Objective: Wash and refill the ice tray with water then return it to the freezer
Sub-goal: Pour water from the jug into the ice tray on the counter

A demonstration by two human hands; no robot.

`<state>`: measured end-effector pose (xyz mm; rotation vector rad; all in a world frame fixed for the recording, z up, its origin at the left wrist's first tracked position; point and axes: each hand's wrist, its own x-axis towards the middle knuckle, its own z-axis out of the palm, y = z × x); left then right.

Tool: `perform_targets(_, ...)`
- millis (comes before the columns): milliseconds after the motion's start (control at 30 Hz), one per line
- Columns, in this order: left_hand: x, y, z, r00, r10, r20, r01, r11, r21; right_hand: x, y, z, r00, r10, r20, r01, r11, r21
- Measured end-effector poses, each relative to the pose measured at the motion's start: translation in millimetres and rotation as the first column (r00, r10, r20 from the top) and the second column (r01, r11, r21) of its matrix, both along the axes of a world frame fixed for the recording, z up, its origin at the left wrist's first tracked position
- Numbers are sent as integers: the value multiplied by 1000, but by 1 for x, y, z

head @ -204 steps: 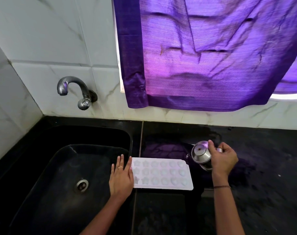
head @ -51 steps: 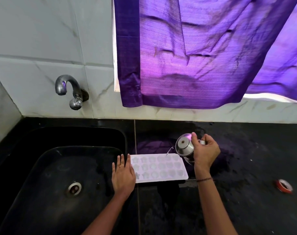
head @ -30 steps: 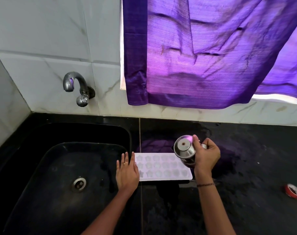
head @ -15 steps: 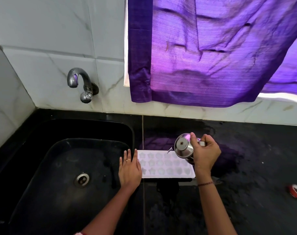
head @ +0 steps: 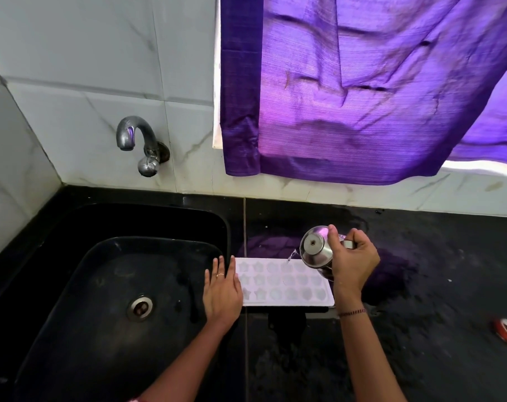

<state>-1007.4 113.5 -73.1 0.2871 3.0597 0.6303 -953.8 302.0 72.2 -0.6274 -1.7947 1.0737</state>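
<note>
1. Two hands flank the white plastic ice tray with star and round moulds (head: pixel 284 282). It lies flat on the black stone countertop (head: pixel 434 285), just right of the black sink's (head: pixel 101 285) right rim and well apart from the counter's back edge.
2. Its long axis runs left to right, parallel to that back edge, with one short end at each hand.
3. Palm down with straight fingers, the left hand (head: pixel 221 291) grips nothing. It rests across the sink rim and the tray's left end, apparently steadying it.
4. Fingers of the right hand (head: pixel 352 265) are curled round a small polished steel jug (head: pixel 316 250), tipped leftward above the tray's far right corner. A thin stream of water (head: pixel 292 255) falls from its spout into the far row.
5. Refilling looks under way. The coming pours turn on the spout travelling along the long axis toward the sink, so the right hand does the work, and the left lies nearest the last moulds.
6. Jug and right hand cover the far right corner. The left fingers hide part of the left edge. Clear water on white plastic makes full and empty moulds hard to tell apart. No freezer is in view.
</note>
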Motion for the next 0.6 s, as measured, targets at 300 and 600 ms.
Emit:
perform_targets(300, 0, -1, -2, 1000, -7, -16, 7, 1000, 0, 0, -1, 1, 1000, -21, 21, 25, 977, -214)
perform_targets(600, -1, 0, -5, 1000, -10, -20, 9, 1000, -11, -6, -6, -5, 1000, 25, 13, -21, 972, -233)
